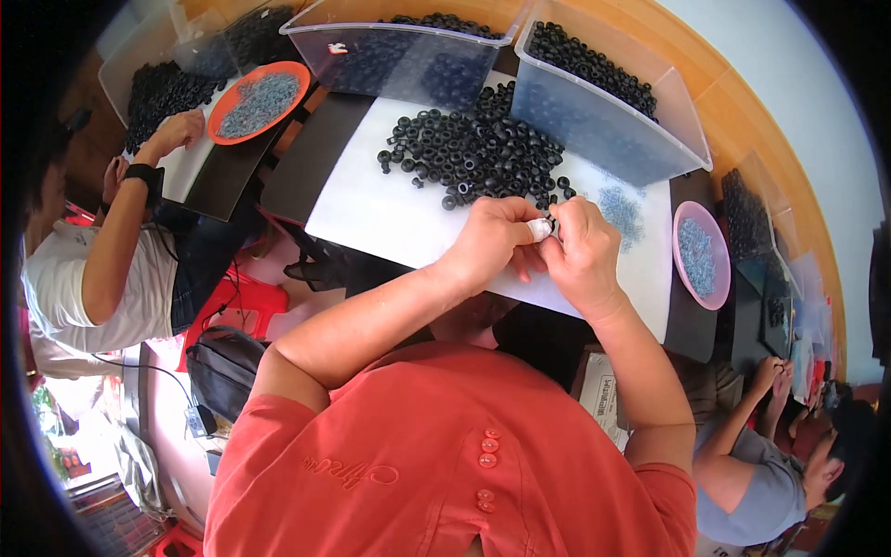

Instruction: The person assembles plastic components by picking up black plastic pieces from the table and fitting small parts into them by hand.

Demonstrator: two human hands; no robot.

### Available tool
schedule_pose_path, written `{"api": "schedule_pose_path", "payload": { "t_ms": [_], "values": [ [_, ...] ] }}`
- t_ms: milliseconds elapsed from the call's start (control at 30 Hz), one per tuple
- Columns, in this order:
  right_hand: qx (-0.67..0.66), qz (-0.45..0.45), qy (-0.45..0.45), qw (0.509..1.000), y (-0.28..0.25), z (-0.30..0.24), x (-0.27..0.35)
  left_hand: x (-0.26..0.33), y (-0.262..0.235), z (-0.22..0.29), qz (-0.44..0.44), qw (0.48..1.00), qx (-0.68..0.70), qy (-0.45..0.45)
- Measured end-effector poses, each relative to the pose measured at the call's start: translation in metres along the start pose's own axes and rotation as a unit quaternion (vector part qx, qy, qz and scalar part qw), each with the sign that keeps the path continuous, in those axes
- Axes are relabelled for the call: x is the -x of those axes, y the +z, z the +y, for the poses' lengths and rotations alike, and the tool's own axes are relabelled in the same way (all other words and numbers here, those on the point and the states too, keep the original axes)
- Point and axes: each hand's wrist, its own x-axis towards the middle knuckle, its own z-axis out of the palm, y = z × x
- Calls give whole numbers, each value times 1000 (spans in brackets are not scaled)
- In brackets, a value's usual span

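My left hand (497, 239) and my right hand (583, 252) meet over a white sheet (390, 215) on the table. Both pinch a small black rubber ring (552, 224) between their fingertips. A white wrap covers one fingertip of my left hand. Just beyond my hands lies a heap of black rubber rings (473, 148). A scatter of tiny pale blue rings (620, 209) lies to the right of my hands.
Two clear plastic bins (613, 121) (390, 60) with black rings stand at the back. A pink dish (702, 255) of small rings sits right, an orange dish (258, 100) left. A person works at the left (139, 223), another at the lower right (761, 446).
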Motion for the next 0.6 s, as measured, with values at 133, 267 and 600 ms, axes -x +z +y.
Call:
{"api": "schedule_pose_path", "payload": {
  "t_ms": [133, 267, 600],
  "values": [
    [-29, 4, 9, 1000, 1, -2, 1, 0, 2, -1, -1, 1000, -14, -10],
    [-60, 33, 51, 996, 12, -5, 4, -3, 2, -3, 21, 1000, -2, -13],
    [-94, 74, 88, 989, 24, -11, 2, -3, -4, -2, 32, 998, 48, -27]
  ]
}}
